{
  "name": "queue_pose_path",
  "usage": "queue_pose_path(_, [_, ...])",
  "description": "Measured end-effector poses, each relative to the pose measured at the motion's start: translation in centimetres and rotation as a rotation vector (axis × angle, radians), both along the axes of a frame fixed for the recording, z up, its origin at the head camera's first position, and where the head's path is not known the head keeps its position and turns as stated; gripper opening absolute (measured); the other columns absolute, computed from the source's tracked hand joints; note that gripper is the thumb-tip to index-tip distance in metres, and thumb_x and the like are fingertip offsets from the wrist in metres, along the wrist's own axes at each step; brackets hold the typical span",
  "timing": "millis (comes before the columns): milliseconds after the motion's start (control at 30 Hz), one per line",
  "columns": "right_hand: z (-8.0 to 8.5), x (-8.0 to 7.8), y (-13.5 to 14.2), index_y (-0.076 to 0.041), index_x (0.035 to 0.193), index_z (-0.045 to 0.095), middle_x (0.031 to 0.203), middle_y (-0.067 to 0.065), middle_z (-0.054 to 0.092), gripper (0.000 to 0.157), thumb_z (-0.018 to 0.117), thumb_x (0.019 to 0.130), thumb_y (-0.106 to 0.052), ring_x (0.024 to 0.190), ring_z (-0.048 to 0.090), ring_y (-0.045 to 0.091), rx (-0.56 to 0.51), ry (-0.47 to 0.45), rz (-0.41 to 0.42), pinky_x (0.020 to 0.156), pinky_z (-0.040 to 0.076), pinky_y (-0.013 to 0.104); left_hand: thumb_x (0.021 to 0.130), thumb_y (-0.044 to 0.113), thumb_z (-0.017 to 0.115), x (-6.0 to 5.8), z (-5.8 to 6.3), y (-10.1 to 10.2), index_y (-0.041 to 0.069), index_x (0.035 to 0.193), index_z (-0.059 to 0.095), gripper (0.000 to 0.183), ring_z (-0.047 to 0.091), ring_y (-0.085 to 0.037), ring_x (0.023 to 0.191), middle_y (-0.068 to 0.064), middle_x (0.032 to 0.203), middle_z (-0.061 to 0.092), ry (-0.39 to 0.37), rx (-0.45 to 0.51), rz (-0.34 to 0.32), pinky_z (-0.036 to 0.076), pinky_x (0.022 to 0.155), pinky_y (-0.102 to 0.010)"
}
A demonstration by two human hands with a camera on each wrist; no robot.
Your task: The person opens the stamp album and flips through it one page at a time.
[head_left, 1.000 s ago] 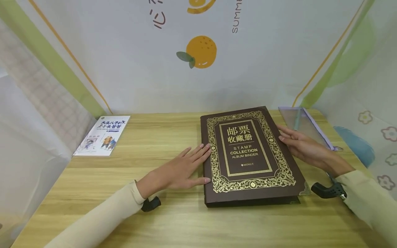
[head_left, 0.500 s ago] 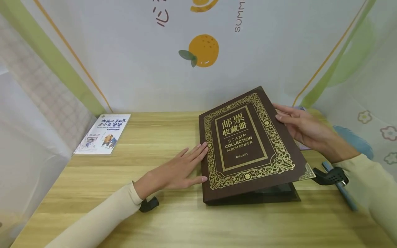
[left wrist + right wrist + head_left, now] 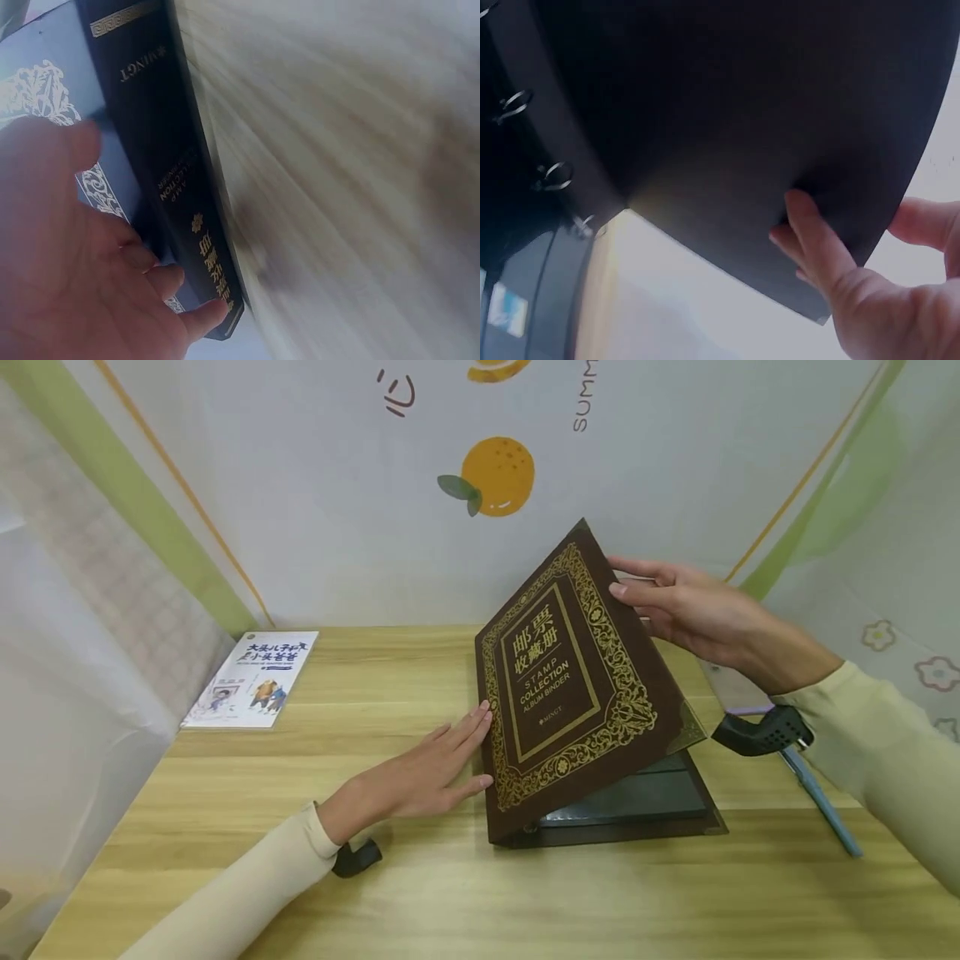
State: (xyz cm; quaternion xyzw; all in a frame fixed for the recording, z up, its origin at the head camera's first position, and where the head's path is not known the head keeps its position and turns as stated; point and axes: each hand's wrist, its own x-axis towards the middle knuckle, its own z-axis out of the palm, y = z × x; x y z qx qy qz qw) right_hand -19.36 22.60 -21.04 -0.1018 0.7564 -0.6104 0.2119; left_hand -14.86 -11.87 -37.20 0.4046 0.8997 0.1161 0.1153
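Note:
A dark brown stamp album point(image 3: 551, 668) with gold ornament lies on the table, its front cover raised at a slant. My right hand point(image 3: 701, 614) holds the cover's far right edge, thumb outside and fingers on the inner side, as the right wrist view shows. Beside the spine rests my left hand point(image 3: 420, 777), fingers extended and fingertips touching the album's left side. The left wrist view shows gold lettering on the spine point(image 3: 161, 127). Beneath the cover, black pages point(image 3: 637, 797) are partly visible. Metal binder rings point(image 3: 556, 177) appear in the right wrist view.
A white illustrated booklet point(image 3: 251, 681) lies at the table's back left. To the album's right is a blue pen point(image 3: 821, 802). Behind the right wrist, a lilac-edged pouch point(image 3: 742, 697) is mostly hidden. A printed curtain point(image 3: 360, 543) hangs along the wooden table's point(image 3: 390, 902) back edge.
The right hand has lifted the album's cover up and leftward, from nearly flat to a steep slant, exposing the black pages. The pen has come into view. The left hand has stayed by the spine.

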Motion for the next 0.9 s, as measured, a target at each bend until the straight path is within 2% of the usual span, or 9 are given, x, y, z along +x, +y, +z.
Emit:
queue_pose_path(100, [0.9, -0.1, -1.1, -0.029, 0.164, 0.008, 0.172, 0.005, 0.01, 0.074, 0.053, 0.106, -0.033, 0.156, 0.023, 0.03, 0.021, 0.009, 0.015, 0.123, 0.031, 0.041, 0.106, 0.061, 0.02, 0.0, 0.1, 0.2, 0.014, 0.161, -0.01, 0.078, -0.004, -0.019, 0.159, -0.002, 0.169, -0.018, -0.07, 0.036, 0.026, 0.014, 0.128, -0.047])
queue_pose_path(167, [1.4, -0.1, -1.8, -0.028, 0.164, 0.006, 0.173, 0.004, 0.005, 0.076, 0.054, 0.105, -0.033, 0.157, 0.02, 0.03, 0.029, 0.013, 0.029, 0.126, 0.023, 0.048, 0.107, 0.06, 0.02, 0.1, 0.1, 0.3, 0.015, 0.161, -0.011, 0.077, -0.004, -0.018, 0.158, -0.001, 0.169, -0.019, -0.107, 0.056, 0.039, 0.014, 0.128, -0.045])
queue_pose_path(300, [2.2, -0.2, -3.2, -0.026, 0.164, 0.006, 0.172, 0.005, 0.006, 0.078, 0.055, 0.105, -0.033, 0.157, 0.022, 0.03, 0.061, 0.023, 0.044, 0.126, 0.023, 0.047, 0.107, 0.058, 0.02, 0.1, 0.1, 0.4, 0.015, 0.161, -0.01, 0.075, -0.005, -0.016, 0.157, 0.0, 0.169, -0.019, -0.144, 0.069, 0.057, 0.014, 0.128, -0.045])
queue_pose_path(433, [3.0, -0.6, -4.6, -0.023, 0.165, 0.007, 0.171, 0.007, 0.016, 0.078, 0.056, 0.104, -0.031, 0.154, 0.029, 0.027, 0.087, 0.034, 0.06, 0.125, 0.028, 0.044, 0.107, 0.059, 0.019, 0.1, 0.2, 0.4, 0.012, 0.161, -0.009, 0.076, -0.004, -0.018, 0.158, -0.002, 0.169, -0.016, -0.17, 0.079, 0.08, 0.014, 0.128, -0.046])
queue_pose_path(533, [3.5, -0.8, -5.7, -0.02, 0.165, 0.008, 0.17, 0.01, 0.019, 0.077, 0.056, 0.105, -0.028, 0.153, 0.033, 0.025, 0.103, 0.047, 0.075, 0.122, 0.034, 0.043, 0.106, 0.063, 0.016, 0.2, 1.0, 0.8, 0.009, 0.161, -0.005, 0.08, -0.001, -0.022, 0.159, -0.006, 0.17, -0.011, -0.185, 0.119, 0.145, 0.014, 0.128, -0.046])
queue_pose_path(633, [3.9, -1.1, -6.7, -0.017, 0.164, 0.008, 0.169, 0.012, 0.019, 0.076, 0.055, 0.105, -0.027, 0.152, 0.035, 0.024, 0.13, 0.068, 0.098, 0.118, 0.04, 0.041, 0.103, 0.068, 0.013, 0.5, 3.7, 1.6, 0.009, 0.161, -0.003, 0.085, 0.006, -0.024, 0.158, -0.007, 0.169, -0.005, -0.2, 0.215, 0.245, 0.014, 0.128, -0.044])
queue_pose_path(733, [4.2, -1.3, -7.5, -0.015, 0.164, 0.009, 0.167, 0.015, 0.025, 0.074, 0.054, 0.105, -0.025, 0.148, 0.042, 0.024, 0.152, 0.086, 0.112, 0.114, 0.044, 0.039, 0.101, 0.073, 0.014, 0.8, 8.2, 2.6, 0.016, 0.163, -0.001, 0.086, 0.018, -0.023, 0.156, -0.003, 0.17, 0.005, -0.24, 0.337, 0.349, 0.019, 0.127, -0.043])
queue_pose_path(800, [4.3, -1.4, -7.8, -0.014, 0.164, 0.01, 0.165, 0.015, 0.031, 0.073, 0.053, 0.106, -0.023, 0.145, 0.046, 0.026, 0.16, 0.094, 0.115, 0.112, 0.046, 0.04, 0.098, 0.077, 0.016, 1.0, 11.4, 3.5, 0.021, 0.163, 0.0, 0.087, 0.026, -0.022, 0.154, 0.0, 0.169, 0.012, -0.281, 0.402, 0.391, 0.023, 0.126, -0.045])
queue_pose_path(900, [4.5, -1.4, -8.2, -0.013, 0.164, 0.01, 0.164, 0.016, 0.032, 0.073, 0.053, 0.106, -0.023, 0.144, 0.047, 0.027, 0.168, 0.101, 0.109, 0.113, 0.046, 0.041, 0.094, 0.081, 0.02, 1.3, 14.7, 4.6, 0.029, 0.163, -0.002, 0.089, 0.039, -0.023, 0.149, 0.004, 0.17, 0.016, -0.363, 0.452, 0.42, 0.031, 0.122, -0.05])
